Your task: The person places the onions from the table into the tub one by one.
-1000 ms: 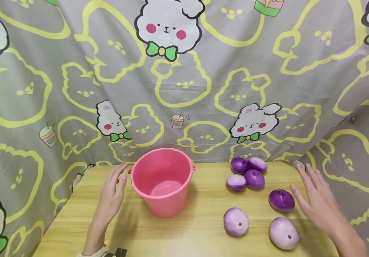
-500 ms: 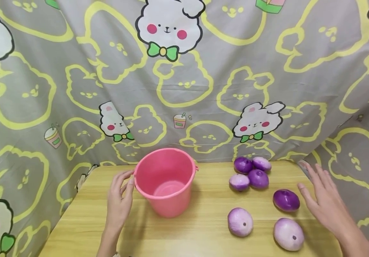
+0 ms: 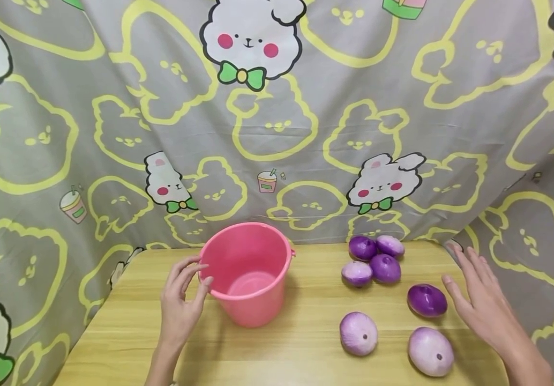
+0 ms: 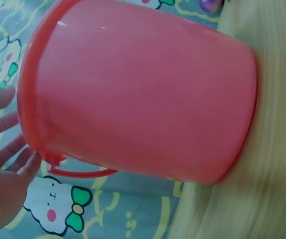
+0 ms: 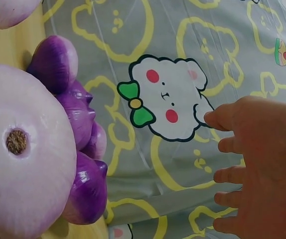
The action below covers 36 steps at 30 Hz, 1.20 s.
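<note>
A pink plastic bucket [image 3: 253, 311] stands upright on the table, its inside bare. My left hand [image 3: 180, 305] is at the bucket's left rim, fingertips and thumb spread over the edge; in the left wrist view the fingers [image 4: 8, 154] are loosely bent beside the rim, not closed on it. My right hand [image 3: 484, 308] hovers right of the purple onions with fingers spread, holding nothing. Nearest to it are a dark purple onion [image 3: 427, 300] and a paler onion [image 3: 431, 351]. Another pale onion [image 3: 358, 333] lies to their left.
Several more onions [image 3: 385, 268] cluster near the table's back edge. The wooden table [image 3: 306, 354] meets a grey patterned curtain [image 3: 306, 134] behind and at both sides. The bucket's red handle [image 4: 83, 174] hangs down at its back.
My left hand has moved right to the bucket's rim, its fingertips now over the edge. The right hand stays by the onions. Bucket and onions have not moved on the table.
</note>
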Each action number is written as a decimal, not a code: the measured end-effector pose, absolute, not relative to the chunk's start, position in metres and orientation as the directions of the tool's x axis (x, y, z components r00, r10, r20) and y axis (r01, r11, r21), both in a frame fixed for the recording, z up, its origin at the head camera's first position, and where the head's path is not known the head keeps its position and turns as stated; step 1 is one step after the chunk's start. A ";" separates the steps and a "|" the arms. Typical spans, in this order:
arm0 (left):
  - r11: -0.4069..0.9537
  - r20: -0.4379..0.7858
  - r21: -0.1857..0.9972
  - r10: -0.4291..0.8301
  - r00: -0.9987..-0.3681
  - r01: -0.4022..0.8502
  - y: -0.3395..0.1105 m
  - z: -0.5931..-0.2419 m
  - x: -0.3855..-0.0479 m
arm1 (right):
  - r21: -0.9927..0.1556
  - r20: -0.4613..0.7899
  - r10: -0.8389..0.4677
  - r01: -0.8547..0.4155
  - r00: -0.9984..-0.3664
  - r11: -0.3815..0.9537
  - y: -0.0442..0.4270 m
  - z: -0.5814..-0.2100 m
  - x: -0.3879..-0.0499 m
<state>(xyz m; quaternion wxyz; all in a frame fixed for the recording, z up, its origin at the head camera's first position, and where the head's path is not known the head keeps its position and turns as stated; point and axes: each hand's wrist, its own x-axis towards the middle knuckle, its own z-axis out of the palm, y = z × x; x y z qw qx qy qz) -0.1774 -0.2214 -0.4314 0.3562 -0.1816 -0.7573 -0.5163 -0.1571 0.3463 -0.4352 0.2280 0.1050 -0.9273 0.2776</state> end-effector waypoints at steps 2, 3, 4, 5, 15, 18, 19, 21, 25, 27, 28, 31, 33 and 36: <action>0.389 0.730 0.648 -0.073 -0.680 0.655 -0.223 -0.433 -0.178 | -0.470 0.481 -0.065 -0.320 -0.874 0.822 0.346 -0.436 -0.156; 0.380 0.733 0.644 -0.062 -0.677 0.663 -0.224 -0.434 -0.178 | -0.471 0.481 -0.063 -0.318 -0.874 0.823 0.346 -0.436 -0.155; 0.369 0.735 0.644 -0.054 -0.676 0.670 -0.225 -0.435 -0.178 | -0.471 0.480 -0.060 -0.315 -0.875 0.824 0.346 -0.436 -0.155; 0.355 0.740 0.640 -0.047 -0.671 0.681 -0.226 -0.436 -0.179 | -0.474 0.476 -0.057 -0.310 -0.878 0.824 0.346 -0.436 -0.154; 0.239 0.767 0.620 0.019 -0.642 0.747 -0.235 -0.444 -0.181 | -0.471 0.479 -0.052 -0.307 -0.876 0.827 0.345 -0.438 -0.154; 0.236 0.763 0.621 0.037 -0.646 0.747 -0.237 -0.443 -0.181 | -0.472 0.475 -0.049 -0.301 -0.879 0.829 0.345 -0.438 -0.154; 0.234 0.766 0.616 0.045 -0.642 0.752 -0.238 -0.443 -0.181 | -0.472 0.473 -0.047 -0.298 -0.880 0.829 0.346 -0.439 -0.154; 0.216 0.769 0.611 0.064 -0.636 0.761 -0.239 -0.443 -0.180 | -0.472 0.470 -0.045 -0.294 -0.882 0.831 0.346 -0.439 -0.153; 0.148 0.768 0.617 0.100 -0.632 0.773 -0.244 -0.444 -0.179 | -0.471 0.463 -0.048 -0.292 -0.885 0.832 0.346 -0.439 -0.155; 0.124 0.764 0.623 0.115 -0.635 0.773 -0.246 -0.444 -0.179 | -0.473 0.456 -0.048 -0.288 -0.889 0.832 0.345 -0.440 -0.155; 0.116 0.763 0.625 0.121 -0.635 0.772 -0.246 -0.444 -0.178 | -0.475 0.453 -0.049 -0.287 -0.890 0.832 0.345 -0.440 -0.155; 0.102 0.756 0.633 0.133 -0.641 0.767 -0.248 -0.443 -0.179 | -0.478 0.444 -0.049 -0.283 -0.895 0.832 0.345 -0.442 -0.156; 0.090 0.753 0.638 0.138 -0.644 0.765 -0.248 -0.441 -0.180 | -0.482 0.442 -0.051 -0.285 -0.896 0.828 0.345 -0.443 -0.156; 0.071 0.748 0.644 0.147 -0.647 0.761 -0.247 -0.440 -0.181 | -0.489 0.441 -0.055 -0.291 -0.896 0.822 0.344 -0.444 -0.158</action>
